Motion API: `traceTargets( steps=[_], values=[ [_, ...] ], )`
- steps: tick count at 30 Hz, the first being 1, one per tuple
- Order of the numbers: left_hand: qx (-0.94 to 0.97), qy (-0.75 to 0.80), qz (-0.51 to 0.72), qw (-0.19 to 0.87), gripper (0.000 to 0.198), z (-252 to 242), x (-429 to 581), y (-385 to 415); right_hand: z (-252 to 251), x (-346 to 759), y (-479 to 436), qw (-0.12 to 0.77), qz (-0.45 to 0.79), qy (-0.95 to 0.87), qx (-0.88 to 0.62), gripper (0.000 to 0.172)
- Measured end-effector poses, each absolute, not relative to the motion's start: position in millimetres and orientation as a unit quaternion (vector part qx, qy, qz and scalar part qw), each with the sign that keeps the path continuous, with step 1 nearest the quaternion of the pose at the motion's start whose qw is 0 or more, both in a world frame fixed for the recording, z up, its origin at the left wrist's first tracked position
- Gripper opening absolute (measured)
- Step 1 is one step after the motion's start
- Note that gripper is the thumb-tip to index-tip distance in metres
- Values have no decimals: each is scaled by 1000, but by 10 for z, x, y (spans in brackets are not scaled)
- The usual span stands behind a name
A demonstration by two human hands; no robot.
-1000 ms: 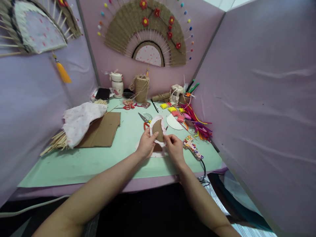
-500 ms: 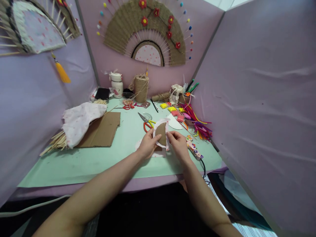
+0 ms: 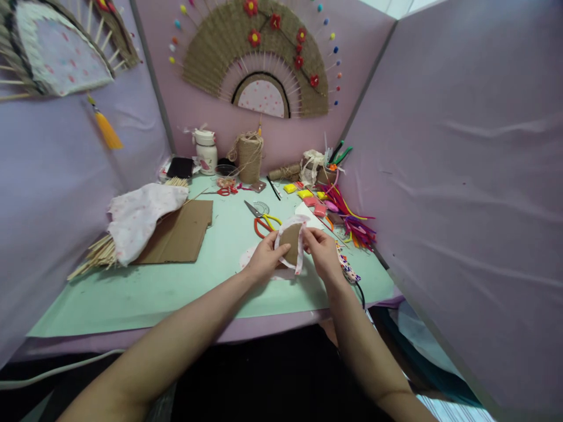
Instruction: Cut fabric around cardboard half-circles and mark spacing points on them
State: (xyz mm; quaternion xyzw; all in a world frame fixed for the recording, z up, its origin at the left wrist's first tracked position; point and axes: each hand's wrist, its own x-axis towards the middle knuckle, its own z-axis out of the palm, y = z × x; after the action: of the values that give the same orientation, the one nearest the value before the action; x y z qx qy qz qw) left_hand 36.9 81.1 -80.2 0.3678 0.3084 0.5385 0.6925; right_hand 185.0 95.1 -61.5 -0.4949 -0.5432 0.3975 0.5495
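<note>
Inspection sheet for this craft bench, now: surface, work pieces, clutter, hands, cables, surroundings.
Surface: mint-green mat, back half crowded.
Job's things: fabric-edged cardboard piece, held above the mat.
Clutter: scissors, twine spool, cardboard sheet, skewers under white cloth, pipe cleaners, glue gun.
Hands: left hand and right hand pinch the piece's opposite sides.
Cables: black cable drops off the near edge by the glue gun; pale cable lower left.
Surroundings: purple fabric walls, two woven fans hung.
</note>
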Motion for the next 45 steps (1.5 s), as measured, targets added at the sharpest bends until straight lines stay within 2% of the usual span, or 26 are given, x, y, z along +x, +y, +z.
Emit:
traceTargets(
  steps=[11, 18, 22, 28, 34, 38, 45],
  values=[
    [418, 318, 526, 669, 45, -839, 338, 826, -522, 1887, 969, 554, 439, -521, -479, 36],
    [456, 322, 513, 652, 40, -838, 332, 839, -536, 1974, 989, 553, 416, -535, -485, 38],
    [427, 338, 511, 665, 45, -738, 254, 869, -583, 1982, 991, 559, 443, -518, -472, 41],
    [456, 367, 534, 610, 50, -563, 89, 950, -606, 1928, 954, 482, 506, -547, -461, 33],
    [369, 332, 595, 632, 50, -589, 76, 1025, -559, 1636, 1001, 675, 510, -347, -405, 35],
    [374, 329, 572, 651, 42, -684, 175, 995, -526, 1427, 996, 686, 567, -274, -365, 37],
    [304, 331, 635, 628, 31, -723, 236, 971, -676, 1214, 956, 679, 572, -281, -363, 32]
  ],
)
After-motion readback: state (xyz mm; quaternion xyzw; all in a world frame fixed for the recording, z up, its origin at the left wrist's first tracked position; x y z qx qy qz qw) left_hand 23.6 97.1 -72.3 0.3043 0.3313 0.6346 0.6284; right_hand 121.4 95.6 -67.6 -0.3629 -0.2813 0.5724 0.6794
